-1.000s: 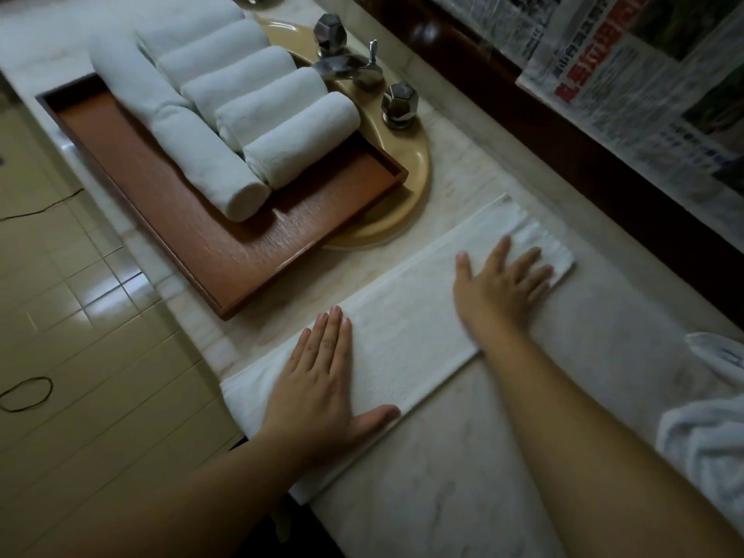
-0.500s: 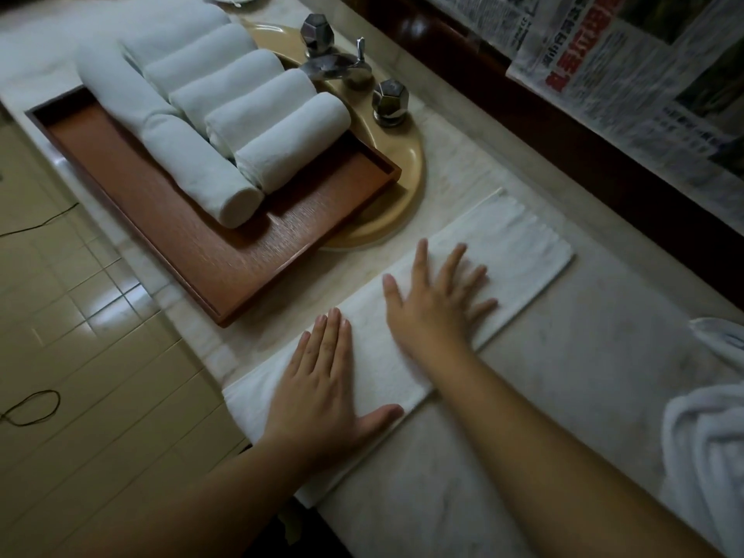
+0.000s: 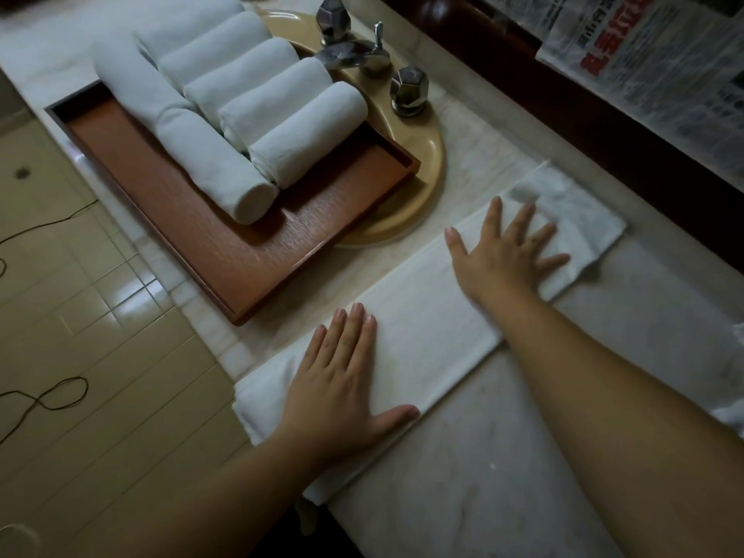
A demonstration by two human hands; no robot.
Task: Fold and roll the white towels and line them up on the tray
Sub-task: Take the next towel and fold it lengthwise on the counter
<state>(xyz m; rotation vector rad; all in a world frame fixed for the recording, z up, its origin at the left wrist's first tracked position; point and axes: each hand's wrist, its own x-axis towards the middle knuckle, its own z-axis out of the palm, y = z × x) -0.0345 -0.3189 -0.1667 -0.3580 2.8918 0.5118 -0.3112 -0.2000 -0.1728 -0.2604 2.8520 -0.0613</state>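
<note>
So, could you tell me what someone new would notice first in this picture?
Two hands, the left hand and right hand, press flat on a folded white towel stretched across the marble counter. Behind them, rolled towels lie in rows on a wooden tray set over the sink.

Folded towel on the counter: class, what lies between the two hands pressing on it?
In the head view, only a bare stretch of the folded towel lies between the left hand and the right hand; both rest flat on it.
</note>
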